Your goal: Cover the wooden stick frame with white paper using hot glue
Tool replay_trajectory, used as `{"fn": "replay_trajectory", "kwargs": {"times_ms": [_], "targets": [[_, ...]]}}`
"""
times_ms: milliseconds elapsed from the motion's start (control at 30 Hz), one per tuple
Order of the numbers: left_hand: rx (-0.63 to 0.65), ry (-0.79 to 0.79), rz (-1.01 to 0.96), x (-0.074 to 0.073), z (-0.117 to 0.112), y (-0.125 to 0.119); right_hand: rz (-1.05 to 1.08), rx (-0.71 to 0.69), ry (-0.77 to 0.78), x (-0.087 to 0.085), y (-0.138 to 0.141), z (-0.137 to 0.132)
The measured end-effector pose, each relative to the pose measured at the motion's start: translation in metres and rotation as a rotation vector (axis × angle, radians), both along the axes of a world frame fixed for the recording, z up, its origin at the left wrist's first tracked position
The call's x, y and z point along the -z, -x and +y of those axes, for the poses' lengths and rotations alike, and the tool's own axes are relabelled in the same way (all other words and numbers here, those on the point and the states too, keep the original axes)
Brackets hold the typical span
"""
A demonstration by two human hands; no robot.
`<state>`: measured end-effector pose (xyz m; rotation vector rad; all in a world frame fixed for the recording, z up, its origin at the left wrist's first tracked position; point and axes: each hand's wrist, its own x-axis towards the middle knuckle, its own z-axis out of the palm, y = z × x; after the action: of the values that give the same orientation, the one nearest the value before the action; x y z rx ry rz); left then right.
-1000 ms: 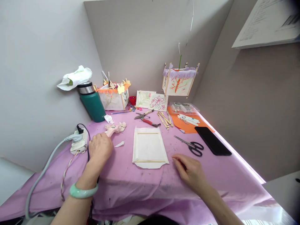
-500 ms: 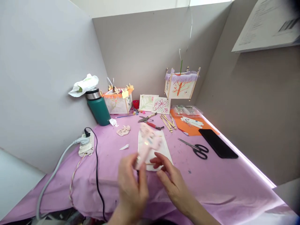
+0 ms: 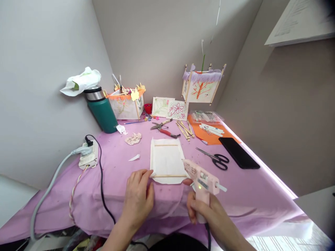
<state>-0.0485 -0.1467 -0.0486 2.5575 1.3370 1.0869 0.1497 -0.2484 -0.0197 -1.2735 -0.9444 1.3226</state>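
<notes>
My right hand (image 3: pixel 200 205) is wrapped round the handle of a pale pink hot glue gun (image 3: pixel 202 179), whose small light glows green. A white glue stick (image 3: pixel 222 187) pokes out of its back end. The nozzle points left, by the right edge of a white paper or cloth sheet (image 3: pixel 169 158) lying flat. Thin wooden sticks lie along the sheet's far and near sides, including a near stick (image 3: pixel 169 175). My left hand (image 3: pixel 138 191) rests at the sheet's near left corner, fingertips touching it and thumb apart from the fingers.
Black scissors (image 3: pixel 218 161) and a phone (image 3: pixel 239 153) lie to the right. Farther back are pruning shears (image 3: pixel 164 129), wooden sticks (image 3: pixel 185 130) and a decorated box (image 3: pixel 125 106). A green bottle (image 3: pixel 102 113) and a power strip (image 3: pixel 89 157) with cables stand left. A decorated lantern (image 3: pixel 202 87) hangs behind.
The glue gun has passed from my left hand to my right and swung to the right. My left hand has come down onto the sheet's corner. The view has tilted down slightly.
</notes>
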Motion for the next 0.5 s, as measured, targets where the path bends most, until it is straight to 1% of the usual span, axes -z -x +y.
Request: {"fn": "replay_trajectory", "kwargs": {"times_ms": [100, 200, 333, 500], "targets": [[0.0, -0.002, 0.023, 0.004, 0.004, 0.002, 0.067, -0.069, 0.078, -0.006, 0.008, 0.005], [0.006, -0.029, 0.012, 0.007, 0.004, 0.003, 0.116, -0.131, 0.128, -0.007, 0.013, 0.012], [0.03, -0.074, -0.014, 0.01, 0.003, 0.004, 0.178, -0.184, 0.165, -0.003, 0.018, 0.02], [0.046, -0.095, -0.07, 0.012, 0.004, 0.004, 0.169, -0.213, 0.231, 0.003, 0.027, 0.025]]}}
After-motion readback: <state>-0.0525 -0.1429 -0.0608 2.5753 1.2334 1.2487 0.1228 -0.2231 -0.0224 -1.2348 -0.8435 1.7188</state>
